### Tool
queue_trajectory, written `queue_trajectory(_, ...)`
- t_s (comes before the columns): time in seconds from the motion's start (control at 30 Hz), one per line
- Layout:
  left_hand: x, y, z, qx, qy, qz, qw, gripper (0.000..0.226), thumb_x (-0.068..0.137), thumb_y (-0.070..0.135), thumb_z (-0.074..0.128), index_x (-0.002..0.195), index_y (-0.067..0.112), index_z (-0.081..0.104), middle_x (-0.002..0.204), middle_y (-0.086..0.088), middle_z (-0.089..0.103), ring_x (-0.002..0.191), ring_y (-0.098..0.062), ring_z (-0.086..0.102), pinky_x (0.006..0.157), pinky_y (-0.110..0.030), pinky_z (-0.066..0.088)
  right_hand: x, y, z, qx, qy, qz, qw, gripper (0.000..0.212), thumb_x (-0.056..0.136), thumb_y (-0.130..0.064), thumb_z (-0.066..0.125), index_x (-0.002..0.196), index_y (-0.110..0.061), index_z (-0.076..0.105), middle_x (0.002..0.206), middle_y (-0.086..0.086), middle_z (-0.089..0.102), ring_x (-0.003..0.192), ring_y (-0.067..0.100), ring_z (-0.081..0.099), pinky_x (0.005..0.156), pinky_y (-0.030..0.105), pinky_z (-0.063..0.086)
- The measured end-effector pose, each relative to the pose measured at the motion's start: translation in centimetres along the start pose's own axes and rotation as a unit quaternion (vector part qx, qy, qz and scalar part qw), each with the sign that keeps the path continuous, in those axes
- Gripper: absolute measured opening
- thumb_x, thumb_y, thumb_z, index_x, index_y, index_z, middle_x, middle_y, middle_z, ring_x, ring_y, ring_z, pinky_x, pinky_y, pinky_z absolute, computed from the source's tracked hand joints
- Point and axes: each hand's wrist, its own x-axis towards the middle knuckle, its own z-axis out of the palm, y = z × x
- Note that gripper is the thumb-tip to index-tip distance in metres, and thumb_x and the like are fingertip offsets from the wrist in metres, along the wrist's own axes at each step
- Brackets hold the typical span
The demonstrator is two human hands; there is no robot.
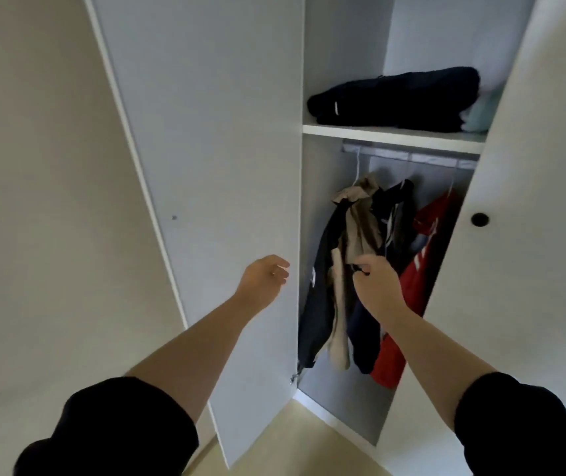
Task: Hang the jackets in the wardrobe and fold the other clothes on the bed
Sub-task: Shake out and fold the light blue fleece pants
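The white wardrobe stands open in front of me, its left door (pixel 226 166) swung outward. Inside, a rail (pixel 408 154) carries hanging jackets: a beige-and-navy one (pixel 350 235) at the left, a dark one (pixel 395 214) in the middle and a red one (pixel 425 269) at the right. My right hand (pixel 376 283) reaches in and pinches the fabric of the beige-and-navy jacket. My left hand (pixel 266 278) hovers in front of the open door's inner face near its hinge edge, fingers loosely curled and holding nothing.
A shelf (pixel 391 137) above the rail holds a folded dark garment (pixel 395 97) and a pale green one (pixel 480 115). The right door (pixel 515 235) with a black knob (pixel 479 219) is closed. Beige floor (pixel 291 448) lies below; a plain wall (pixel 34 201) stands left.
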Motion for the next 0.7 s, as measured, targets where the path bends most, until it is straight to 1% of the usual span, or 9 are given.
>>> queue_trajectory(0.07,-1.9,-2.0,-5.4,0.012,0.077,-0.022,0.997,0.030,0.088,-0.003,0.042,0.089,0.016,0.065,0.086,-0.001,0.066,0.078,-0.016,0.063,0.068,-0.021,0.049,-1.7,-2.6,3.6,0.005,-0.047,-0.021,0.999,0.028,0.091,-0.004,0.050,0.115,-0.009,0.062,0.109,0.003,0.059,0.101,0.014,0.054,0.073,0.003,0.031)
queue_trajectory(0.13,-3.3,-3.7,-10.3,0.050,0.165,-0.035,0.984,0.032,0.085,-0.004,0.042,0.086,0.019,0.065,0.089,-0.001,0.066,0.081,-0.017,0.062,0.071,-0.022,0.045,-3.0,-5.1,6.6,0.020,-0.085,-0.032,0.996,0.028,0.091,-0.004,0.048,0.115,-0.012,0.061,0.117,0.002,0.054,0.097,0.009,0.051,0.076,0.004,0.031)
queue_trajectory(0.2,-3.8,-5.1,-14.2,0.080,0.251,-0.030,0.964,0.030,0.084,-0.001,0.045,0.094,0.017,0.066,0.097,-0.001,0.065,0.084,-0.017,0.058,0.072,-0.021,0.040,-3.5,-7.7,8.8,0.021,-0.091,-0.055,0.994,0.028,0.090,-0.004,0.048,0.114,-0.013,0.060,0.122,0.003,0.052,0.086,0.003,0.049,0.075,0.001,0.029)
queue_trajectory(0.27,-3.4,-5.8,-16.8,0.069,0.306,-0.007,0.949,0.034,0.082,-0.003,0.045,0.110,0.011,0.061,0.109,-0.006,0.062,0.091,-0.021,0.057,0.077,-0.024,0.040,-3.3,-10.5,10.6,0.028,-0.087,-0.073,0.993,0.028,0.090,-0.003,0.048,0.113,-0.012,0.061,0.124,0.004,0.052,0.092,0.008,0.051,0.072,0.001,0.032)
queue_trajectory(0.33,-2.4,-5.9,-17.8,-0.048,0.272,-0.016,0.961,0.048,0.084,-0.010,0.043,0.129,0.006,0.047,0.121,-0.013,0.054,0.105,-0.031,0.054,0.082,-0.029,0.043,-3.1,-13.0,12.0,0.037,-0.085,-0.075,0.993,0.029,0.089,-0.002,0.047,0.114,-0.010,0.062,0.125,0.006,0.052,0.106,0.016,0.052,0.084,0.015,0.038)
queue_trajectory(0.4,-1.3,-6.3,-18.4,-0.156,0.169,-0.046,0.972,0.055,0.086,-0.018,0.037,0.137,0.001,0.041,0.120,-0.016,0.053,0.109,-0.036,0.052,0.073,-0.024,0.045,-2.7,-15.4,13.3,0.049,-0.086,-0.075,0.992,0.031,0.090,-0.003,0.046,0.116,-0.010,0.061,0.125,0.007,0.052,0.111,0.017,0.051,0.086,0.022,0.039)
queue_trajectory(0.5,-0.1,-7.7,-20.2,-0.223,0.106,-0.064,0.967,0.044,0.085,-0.021,0.035,0.121,-0.008,0.057,0.101,-0.011,0.064,0.083,-0.022,0.060,0.061,-0.016,0.042,-1.9,-18.1,14.2,0.056,-0.078,-0.095,0.991,0.032,0.093,-0.008,0.047,0.123,-0.012,0.056,0.129,0.003,0.053,0.110,0.012,0.050,0.085,0.019,0.036)
queue_trajectory(0.6,0.6,-8.0,-21.4,-0.227,0.038,-0.087,0.969,0.037,0.085,-0.014,0.038,0.095,0.006,0.067,0.085,-0.006,0.071,0.077,-0.019,0.067,0.066,-0.022,0.050,-1.7,-19.7,13.6,0.090,-0.055,-0.107,0.989,0.034,0.097,-0.020,0.050,0.131,-0.013,0.050,0.130,-0.001,0.053,0.108,0.008,0.048,0.087,0.017,0.033)
queue_trajectory(0.7,0.5,-6.5,-20.1,-0.239,-0.044,-0.074,0.967,0.041,0.082,-0.011,0.035,0.100,0.014,0.061,0.082,-0.009,0.074,0.071,-0.019,0.072,0.059,-0.024,0.055,-2.1,-20.7,12.0,0.137,-0.025,-0.121,0.983,0.041,0.097,-0.031,0.051,0.136,-0.017,0.045,0.129,-0.004,0.051,0.114,0.009,0.050,0.089,0.016,0.035)
